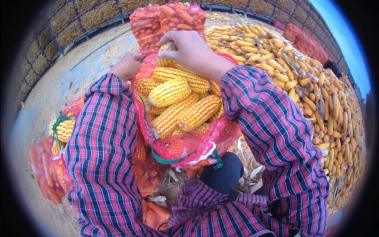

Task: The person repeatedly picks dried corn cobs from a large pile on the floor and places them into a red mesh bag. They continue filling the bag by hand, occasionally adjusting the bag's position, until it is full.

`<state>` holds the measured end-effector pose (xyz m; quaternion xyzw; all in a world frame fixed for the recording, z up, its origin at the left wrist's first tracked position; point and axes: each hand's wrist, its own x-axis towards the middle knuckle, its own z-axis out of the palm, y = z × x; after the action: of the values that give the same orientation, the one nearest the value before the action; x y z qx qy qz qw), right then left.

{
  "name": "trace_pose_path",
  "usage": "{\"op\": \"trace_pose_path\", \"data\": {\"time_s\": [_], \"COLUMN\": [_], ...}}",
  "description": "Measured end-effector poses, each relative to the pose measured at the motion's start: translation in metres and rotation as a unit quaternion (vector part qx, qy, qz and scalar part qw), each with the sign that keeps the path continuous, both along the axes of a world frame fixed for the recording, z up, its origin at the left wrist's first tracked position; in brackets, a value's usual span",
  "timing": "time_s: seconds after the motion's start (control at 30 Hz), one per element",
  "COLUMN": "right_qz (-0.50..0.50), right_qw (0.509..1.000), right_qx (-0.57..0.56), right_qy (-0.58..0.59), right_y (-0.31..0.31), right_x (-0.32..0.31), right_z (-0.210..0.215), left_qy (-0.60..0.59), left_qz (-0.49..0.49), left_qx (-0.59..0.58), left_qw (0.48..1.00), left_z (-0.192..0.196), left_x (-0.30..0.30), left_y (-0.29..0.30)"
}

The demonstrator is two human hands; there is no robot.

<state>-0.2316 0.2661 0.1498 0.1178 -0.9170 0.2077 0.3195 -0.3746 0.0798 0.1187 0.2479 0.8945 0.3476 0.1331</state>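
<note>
A red mesh bag, filled to its opening with yellow corn cobs, stands in front of me between my forearms. My right hand is over the far side of the opening, with thumb and fingers around a corn cob held nearly upright. At the bag's far left rim, my left hand is closed on the mesh edge; its fingertips are partly hidden. A green drawstring and a white cord hang along the near rim.
A large heap of loose corn cobs rises on the right. Filled red mesh bags stand beyond the opening, at the left and behind the heap. Wire cribs full of corn line the back.
</note>
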Motion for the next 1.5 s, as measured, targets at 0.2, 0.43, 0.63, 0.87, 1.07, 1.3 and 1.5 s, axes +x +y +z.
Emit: {"op": "trace_pose_path", "data": {"time_s": [0.2, 0.43, 0.63, 0.87, 1.07, 1.3, 1.5], "right_qz": [0.031, 0.015, -0.043, -0.119, -0.106, -0.306, -0.129], "right_qw": [0.989, 0.964, 0.958, 0.952, 0.982, 0.91, 0.913], "right_qx": [0.052, 0.166, 0.135, 0.172, 0.101, 0.076, -0.318], "right_qy": [-0.136, -0.207, -0.248, -0.223, -0.115, -0.271, -0.22], "right_y": [0.006, 0.065, 0.079, 0.051, 0.08, 0.127, 0.145], "right_x": [-0.008, 0.035, 0.075, 0.08, 0.094, 0.095, 0.101], "right_z": [-0.023, -0.016, -0.014, -0.029, -0.019, -0.011, -0.013], "left_qy": [-0.025, 0.015, 0.06, 0.023, -0.009, -0.01, -0.033], "left_qz": [0.004, -0.181, -0.194, -0.226, -0.248, -0.236, -0.311], "left_qx": [0.017, -0.023, -0.107, -0.113, -0.134, -0.312, -0.322], "left_qw": [1.0, 0.983, 0.973, 0.967, 0.959, 0.92, 0.894], "left_z": [0.006, 0.009, 0.016, 0.017, 0.024, 0.03, 0.036], "left_x": [0.011, 0.045, 0.063, 0.071, 0.074, 0.094, 0.108], "left_y": [0.011, 0.022, 0.027, 0.034, 0.031, 0.029, 0.037]}}
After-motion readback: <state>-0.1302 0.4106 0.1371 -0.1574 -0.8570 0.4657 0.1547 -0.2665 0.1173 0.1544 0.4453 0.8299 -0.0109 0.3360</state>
